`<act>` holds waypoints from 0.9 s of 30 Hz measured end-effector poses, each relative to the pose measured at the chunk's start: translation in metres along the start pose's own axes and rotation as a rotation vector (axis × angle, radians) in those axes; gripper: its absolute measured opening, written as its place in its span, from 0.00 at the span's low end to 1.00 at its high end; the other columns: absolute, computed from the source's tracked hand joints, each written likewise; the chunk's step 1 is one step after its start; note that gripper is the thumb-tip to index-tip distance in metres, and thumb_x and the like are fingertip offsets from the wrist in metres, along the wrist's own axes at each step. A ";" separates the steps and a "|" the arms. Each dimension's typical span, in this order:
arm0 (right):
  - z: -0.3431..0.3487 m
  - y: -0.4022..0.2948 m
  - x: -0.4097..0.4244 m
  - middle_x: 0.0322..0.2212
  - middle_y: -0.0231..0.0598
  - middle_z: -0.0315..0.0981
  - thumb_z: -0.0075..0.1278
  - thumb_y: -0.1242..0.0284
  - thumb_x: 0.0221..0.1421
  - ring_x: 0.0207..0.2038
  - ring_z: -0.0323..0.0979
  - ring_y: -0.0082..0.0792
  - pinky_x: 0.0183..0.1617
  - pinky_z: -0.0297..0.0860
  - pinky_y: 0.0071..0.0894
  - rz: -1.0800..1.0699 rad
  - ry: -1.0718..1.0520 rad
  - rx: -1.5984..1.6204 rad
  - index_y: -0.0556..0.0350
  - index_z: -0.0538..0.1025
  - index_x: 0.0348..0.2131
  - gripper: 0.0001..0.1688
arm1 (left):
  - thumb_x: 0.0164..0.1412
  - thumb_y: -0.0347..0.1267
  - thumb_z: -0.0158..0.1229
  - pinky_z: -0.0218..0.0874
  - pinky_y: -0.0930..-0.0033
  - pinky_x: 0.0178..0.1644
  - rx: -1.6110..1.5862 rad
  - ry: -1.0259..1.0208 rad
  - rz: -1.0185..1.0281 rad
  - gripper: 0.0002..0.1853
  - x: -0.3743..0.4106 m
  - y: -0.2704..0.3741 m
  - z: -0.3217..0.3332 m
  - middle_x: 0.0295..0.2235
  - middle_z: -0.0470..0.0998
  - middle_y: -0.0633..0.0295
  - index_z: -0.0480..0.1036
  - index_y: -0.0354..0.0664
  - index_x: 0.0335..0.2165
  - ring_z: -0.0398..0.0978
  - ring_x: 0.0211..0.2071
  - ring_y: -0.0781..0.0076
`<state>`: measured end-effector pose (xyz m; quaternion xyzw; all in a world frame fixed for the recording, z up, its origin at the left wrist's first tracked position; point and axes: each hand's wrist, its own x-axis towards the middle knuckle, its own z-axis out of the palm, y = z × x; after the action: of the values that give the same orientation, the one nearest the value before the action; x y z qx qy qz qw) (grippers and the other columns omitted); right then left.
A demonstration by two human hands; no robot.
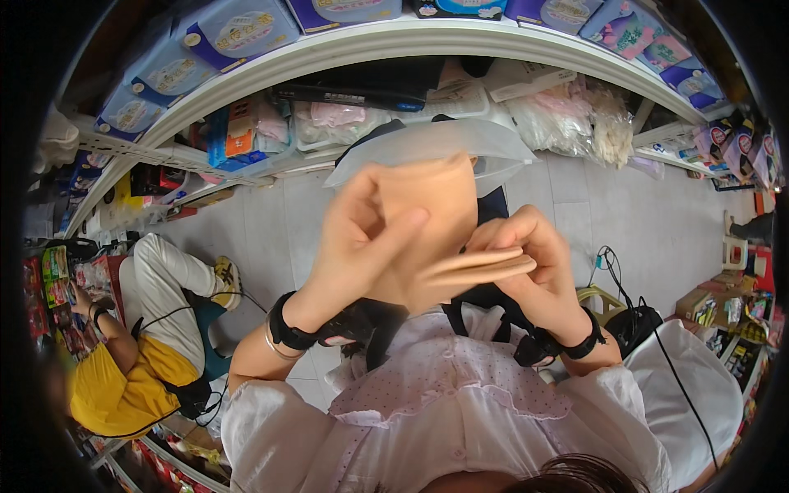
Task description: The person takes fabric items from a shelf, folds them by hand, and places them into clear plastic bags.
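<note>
A beige, skin-toned piece of cloth (pixel 437 197), with folded edges, is stretched between my two hands over my lap. My left hand (pixel 370 237) grips its left side, the thumb lying flat on the front of the fabric. At the lower right, two narrow folded ends of the cloth pass into the fingers of my right hand (pixel 524 259), which pinch them. Behind the cloth lies a translucent frosted plastic bag (pixel 413 145), partly covered by it. Both wrists wear black straps. The exact kind of garment cannot be told.
White shelving (pixel 431 38) with blue packages curves across the front; plastic-wrapped goods (pixel 548 117) fill the lower shelf. At left, a person in yellow (pixel 132 376) sits near hanging packets. A cable (pixel 678 382) runs at right, beside a white-covered item (pixel 684 394) and an olive stool (pixel 598 302).
</note>
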<state>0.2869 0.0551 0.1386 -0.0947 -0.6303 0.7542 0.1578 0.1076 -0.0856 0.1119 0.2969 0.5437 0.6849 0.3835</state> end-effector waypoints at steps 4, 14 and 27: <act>0.000 -0.019 0.000 0.31 0.33 0.70 0.56 0.63 0.55 0.35 0.66 0.19 0.41 0.62 0.21 0.241 -0.047 0.079 0.56 0.67 0.35 0.18 | 0.58 0.24 0.57 0.63 0.69 0.52 -0.032 0.229 0.103 0.23 0.009 0.030 0.009 0.47 0.72 0.57 0.62 0.33 0.51 0.71 0.48 0.73; 0.000 0.003 0.010 0.35 0.28 0.72 0.51 0.70 0.60 0.38 0.68 0.15 0.42 0.64 0.18 0.343 -0.071 0.135 0.57 0.69 0.40 0.12 | 0.59 0.27 0.54 0.59 0.68 0.56 -0.242 0.206 -0.032 0.23 0.010 0.033 -0.006 0.50 0.71 0.58 0.63 0.34 0.53 0.69 0.50 0.71; 0.004 0.031 0.028 0.35 0.33 0.71 0.56 0.71 0.55 0.39 0.68 0.20 0.43 0.64 0.23 -0.149 0.077 -0.397 0.57 0.72 0.34 0.10 | 0.63 0.35 0.48 0.57 0.53 0.60 -0.748 0.036 -0.150 0.24 -0.001 0.045 0.008 0.53 0.68 0.54 0.59 0.36 0.55 0.66 0.56 0.59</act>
<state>0.2559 0.0565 0.1109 -0.1058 -0.7652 0.5976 0.2151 0.1056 -0.0878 0.1571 0.0834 0.2830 0.8112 0.5048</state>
